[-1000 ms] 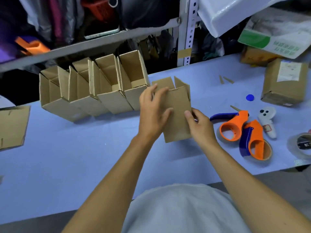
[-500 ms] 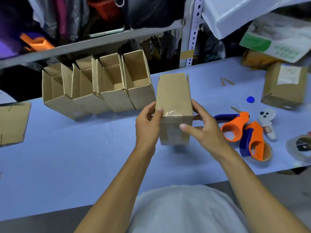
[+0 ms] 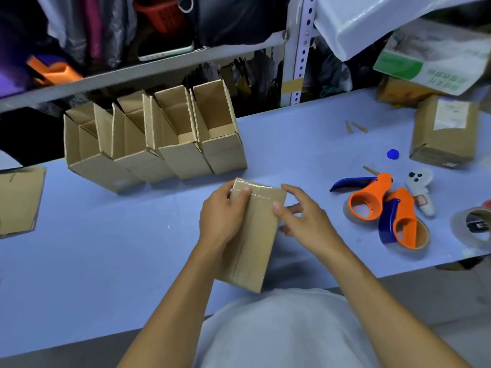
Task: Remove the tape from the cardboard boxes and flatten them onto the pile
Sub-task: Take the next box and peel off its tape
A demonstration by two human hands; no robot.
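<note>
A small cardboard box (image 3: 255, 245) lies in front of me, its far end sealed with clear tape (image 3: 252, 191). My left hand (image 3: 223, 216) grips the box's left side, fingertips curled onto the taped end. My right hand (image 3: 305, 221) holds the right edge, thumb pressed on the top face near the tape. A row of several open-topped cardboard boxes (image 3: 159, 144) stands behind on the blue table (image 3: 106, 248). At the far left edge lies flattened cardboard (image 3: 18, 200).
Two orange-and-blue tape dispensers (image 3: 385, 211) lie to the right, beside a small white ghost-shaped toy (image 3: 419, 187) and a clear tape roll (image 3: 475, 227). A sealed box (image 3: 443, 134) and packages sit at the back right. Metal shelving (image 3: 159, 65) runs behind the table.
The box has been tipped from upright in the air to lying low and nearer me, taped end now facing away. Both hands moved down with it and shifted toward the taped end.
</note>
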